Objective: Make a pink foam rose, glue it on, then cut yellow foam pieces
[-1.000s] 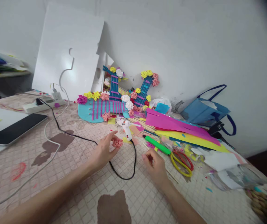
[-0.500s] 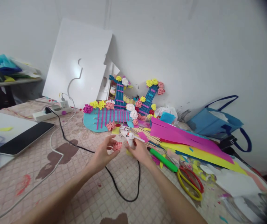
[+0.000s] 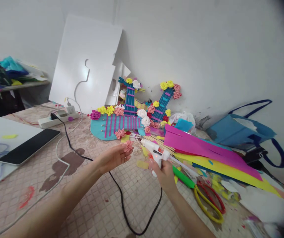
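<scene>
My left hand (image 3: 112,158) is closed around a small pink paper flower (image 3: 128,146), held at the fingertips above the table. My right hand (image 3: 165,172) grips a white hot glue gun (image 3: 154,148) by its handle, its nozzle pointing up and left toward the flower but apart from it. A black cord (image 3: 122,198) loops below the gun. Behind my hands lies a blue board (image 3: 98,127) crossed by magenta strips and edged with paper flowers. Two upright blue pieces (image 3: 130,100) with more flowers stand at its back.
Scissors with red and yellow handles (image 3: 217,216), a green marker-like stick (image 3: 185,178) and coloured sheets (image 3: 206,152) lie to the right, near a blue bag (image 3: 241,129). At left are a black phone-like slab (image 3: 30,145) and a power strip (image 3: 57,119). A white board (image 3: 87,62) leans on the wall.
My right hand has moved right and lowered with the glue gun, whose nozzle now points left. My left hand has turned, raising the pink flower slightly. The view has shifted a little.
</scene>
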`<action>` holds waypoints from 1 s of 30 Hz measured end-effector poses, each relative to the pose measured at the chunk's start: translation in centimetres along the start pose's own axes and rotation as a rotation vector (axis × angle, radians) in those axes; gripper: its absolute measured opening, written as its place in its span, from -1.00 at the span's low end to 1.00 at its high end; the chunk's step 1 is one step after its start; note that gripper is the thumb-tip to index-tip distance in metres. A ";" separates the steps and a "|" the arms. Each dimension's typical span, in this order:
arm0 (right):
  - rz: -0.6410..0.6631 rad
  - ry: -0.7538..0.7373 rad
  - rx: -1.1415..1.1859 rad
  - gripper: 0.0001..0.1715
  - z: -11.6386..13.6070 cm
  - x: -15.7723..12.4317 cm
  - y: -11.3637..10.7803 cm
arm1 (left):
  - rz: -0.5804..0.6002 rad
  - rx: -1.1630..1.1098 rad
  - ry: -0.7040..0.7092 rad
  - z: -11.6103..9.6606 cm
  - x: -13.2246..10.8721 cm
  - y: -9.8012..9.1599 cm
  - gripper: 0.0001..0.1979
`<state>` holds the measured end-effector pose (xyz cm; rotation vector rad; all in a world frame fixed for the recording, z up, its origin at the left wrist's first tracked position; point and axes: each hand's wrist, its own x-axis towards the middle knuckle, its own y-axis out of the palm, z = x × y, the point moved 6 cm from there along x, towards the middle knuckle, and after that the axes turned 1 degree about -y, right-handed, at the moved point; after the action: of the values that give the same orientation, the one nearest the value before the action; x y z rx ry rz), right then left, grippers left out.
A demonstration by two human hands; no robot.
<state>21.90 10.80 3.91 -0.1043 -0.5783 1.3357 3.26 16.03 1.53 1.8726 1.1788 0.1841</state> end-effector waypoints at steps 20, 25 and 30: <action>0.088 -0.112 -0.053 -0.74 1.4 -2.6 -0.7 | 0.096 -0.055 -0.085 1.2 0.8 2.1 -0.87; 0.073 -0.081 -0.078 -0.68 1.1 -2.8 -1.0 | 0.091 -0.064 -0.093 1.3 0.7 2.2 -0.86; 0.085 -0.123 -0.076 -0.69 1.6 -2.9 -1.1 | 0.086 -0.064 -0.081 1.2 0.8 2.1 -0.89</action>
<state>21.78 7.38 4.77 -0.1100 -0.7357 1.4099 5.68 15.57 2.10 1.8584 1.0276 0.1894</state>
